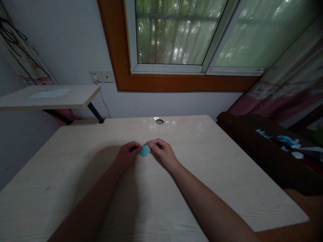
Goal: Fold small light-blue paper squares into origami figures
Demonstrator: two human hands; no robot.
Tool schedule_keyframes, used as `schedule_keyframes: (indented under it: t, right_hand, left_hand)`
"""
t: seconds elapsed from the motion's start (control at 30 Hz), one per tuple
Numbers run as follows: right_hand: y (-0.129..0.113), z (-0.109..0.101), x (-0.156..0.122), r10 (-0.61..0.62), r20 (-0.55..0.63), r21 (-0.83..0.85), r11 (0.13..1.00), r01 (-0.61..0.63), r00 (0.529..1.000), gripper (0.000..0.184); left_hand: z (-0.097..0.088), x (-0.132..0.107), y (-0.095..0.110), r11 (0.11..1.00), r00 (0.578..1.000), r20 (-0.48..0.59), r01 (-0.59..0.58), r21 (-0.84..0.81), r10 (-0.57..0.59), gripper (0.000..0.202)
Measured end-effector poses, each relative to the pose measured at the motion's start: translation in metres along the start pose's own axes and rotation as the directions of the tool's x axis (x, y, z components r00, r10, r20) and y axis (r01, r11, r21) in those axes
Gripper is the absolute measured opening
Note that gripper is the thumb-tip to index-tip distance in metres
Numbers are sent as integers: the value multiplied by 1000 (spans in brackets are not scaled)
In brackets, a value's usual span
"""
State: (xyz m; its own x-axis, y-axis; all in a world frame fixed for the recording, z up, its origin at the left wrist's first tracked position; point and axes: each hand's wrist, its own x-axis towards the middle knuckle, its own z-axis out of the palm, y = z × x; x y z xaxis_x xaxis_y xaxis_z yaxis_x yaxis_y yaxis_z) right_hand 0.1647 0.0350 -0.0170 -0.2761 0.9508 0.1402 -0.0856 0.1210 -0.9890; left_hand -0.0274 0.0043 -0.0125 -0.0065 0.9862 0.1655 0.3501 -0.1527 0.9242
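Observation:
Between my two hands is a small turquoise piece of paper point(144, 151) with straight edges and pointed corners, just above the pale wood-grain desk point(161, 201). My left hand point(127, 154) pinches its left corner between thumb and fingers. On the other side, my right hand point(163, 151) has its fingertips pinched together at the paper's upper right corner. How far the paper runs under the fingertips is hidden. Shadows of my arms fall across the desk.
A raised shelf point(83, 97) on black legs stands at the desk's back left, bearing a pale sheet point(50, 93). A round cable hole point(159, 121) lies near the back edge. On the right, a dark wooden piece of furniture point(252, 141) holds assorted items beside a curtain point(282, 80).

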Motion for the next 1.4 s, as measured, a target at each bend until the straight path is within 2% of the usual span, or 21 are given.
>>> schedule_keyframes:
  t: [0.2,0.47,0.97,1.4]
  right_hand:
    - [7,-2,-1,7,94,-110,994,3,996,30]
    - [7,-3,0,-7,31,-115,993,10,999,27]
    - [2,-4,4,28,-75,50,998,-24,997,25]
    - [4,-6,5,40,-83,60,998,-35,996,26]
  left_hand:
    - [1,-2,3,999,999,36,-8,-35,10,21]
    - [1,-2,2,999,1000,-4,15,-46,-15,21]
    - [-2,3,-8,991,994,-104,21,-131,-35,20]
    - [-2,3,-6,991,991,-130,10,-132,-27,21]
